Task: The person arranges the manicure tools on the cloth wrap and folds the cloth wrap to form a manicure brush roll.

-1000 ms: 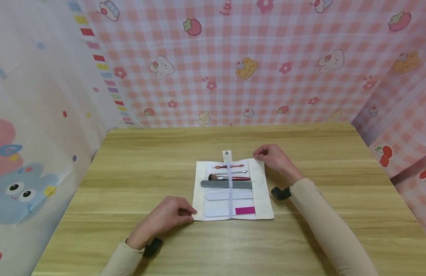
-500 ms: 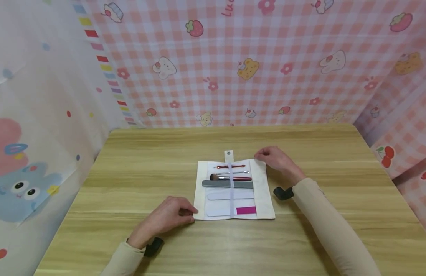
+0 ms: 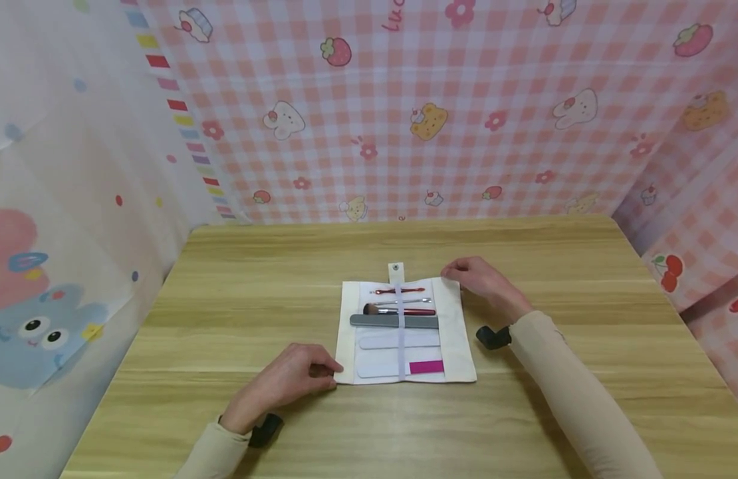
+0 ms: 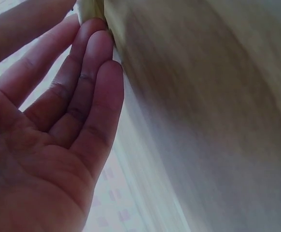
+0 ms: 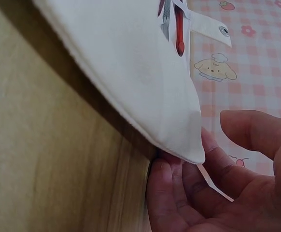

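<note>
A cream fabric tool pouch [image 3: 458,346] lies unfolded on the table, its snap tab [image 3: 395,271] pointing away. An elastic strap [image 3: 401,355] crosses a red-handled makeup brush [image 3: 418,311], a grey nail file [image 3: 377,321], two pale flat files, a red thin tool [image 3: 409,290] and a slim silver tool [image 3: 418,302]. My left hand [image 3: 288,376] pinches the pouch's near left corner between thumb and fingers. At the far right corner, my right hand [image 5: 237,179] has relaxed fingers under the cloth; the thumb [image 5: 244,128] stands apart from it in the right wrist view.
The wooden table [image 3: 249,279] reaches back to a pink gingham curtain [image 3: 369,100] with cartoon prints. A white printed curtain [image 3: 76,199] hangs on the left, and more gingham cloth [image 3: 710,219] on the right. Black wrist devices [image 3: 493,337] sit at both wrists.
The head view shifts slightly. Both hands and the pouch keep their places on the table.
</note>
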Demonstrator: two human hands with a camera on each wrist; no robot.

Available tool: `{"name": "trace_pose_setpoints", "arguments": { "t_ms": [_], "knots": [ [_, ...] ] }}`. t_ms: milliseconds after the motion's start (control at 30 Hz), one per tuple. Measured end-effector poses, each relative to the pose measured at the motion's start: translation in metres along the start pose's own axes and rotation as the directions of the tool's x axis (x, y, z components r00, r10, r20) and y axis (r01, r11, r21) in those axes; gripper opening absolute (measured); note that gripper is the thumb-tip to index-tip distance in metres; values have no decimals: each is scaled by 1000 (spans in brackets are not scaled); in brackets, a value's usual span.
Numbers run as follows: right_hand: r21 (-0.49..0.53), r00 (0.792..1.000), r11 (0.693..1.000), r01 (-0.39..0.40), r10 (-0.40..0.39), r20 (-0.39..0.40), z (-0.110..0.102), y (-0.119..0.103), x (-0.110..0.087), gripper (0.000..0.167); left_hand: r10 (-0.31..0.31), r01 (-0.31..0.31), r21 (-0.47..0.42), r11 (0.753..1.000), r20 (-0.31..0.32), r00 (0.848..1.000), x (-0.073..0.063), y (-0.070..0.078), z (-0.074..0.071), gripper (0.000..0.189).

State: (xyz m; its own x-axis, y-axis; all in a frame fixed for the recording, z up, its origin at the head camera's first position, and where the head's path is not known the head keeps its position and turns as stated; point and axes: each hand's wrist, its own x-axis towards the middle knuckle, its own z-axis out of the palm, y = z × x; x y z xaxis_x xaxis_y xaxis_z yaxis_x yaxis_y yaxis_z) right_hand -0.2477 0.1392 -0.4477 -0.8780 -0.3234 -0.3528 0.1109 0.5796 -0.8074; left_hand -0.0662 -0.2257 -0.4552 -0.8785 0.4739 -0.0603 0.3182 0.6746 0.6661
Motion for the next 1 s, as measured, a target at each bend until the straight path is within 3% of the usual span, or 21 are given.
{"name": "trace_pose_setpoints", "arguments": {
  "t_ms": [333, 500, 667, 800, 900, 1000],
  "knots": [
    [-3, 1000, 1000, 16, -16, 0, -8, 2, -8, 41, 5, -5, 18, 1000, 15, 1000, 5, 4, 0, 15],
    [-117, 997, 990, 75, -79, -24, -11, 2, -20, 48, 23, -22, 97, 995, -3, 1000, 5, 7, 0, 16],
    [-259, 983, 953, 159, -177, -47, -8, 2, -46, 54, 60, -39, 232, 972, -84, 995, 3, 12, 2, 21],
    [-331, 981, 930, 163, -188, -46, -1, 4, -70, 55, 130, -87, 282, 956, -137, 982, 5, 16, 2, 34],
    [-387, 969, 896, 217, -245, -25, 4, 6, -84, 54, 180, -134, 302, 944, -127, 976, 9, 17, 2, 45],
    [-459, 939, 831, 316, -343, 25, 10, 8, -95, 54, 201, -166, 320, 933, -79, 977, 15, 17, 2, 56]
  ]
}}
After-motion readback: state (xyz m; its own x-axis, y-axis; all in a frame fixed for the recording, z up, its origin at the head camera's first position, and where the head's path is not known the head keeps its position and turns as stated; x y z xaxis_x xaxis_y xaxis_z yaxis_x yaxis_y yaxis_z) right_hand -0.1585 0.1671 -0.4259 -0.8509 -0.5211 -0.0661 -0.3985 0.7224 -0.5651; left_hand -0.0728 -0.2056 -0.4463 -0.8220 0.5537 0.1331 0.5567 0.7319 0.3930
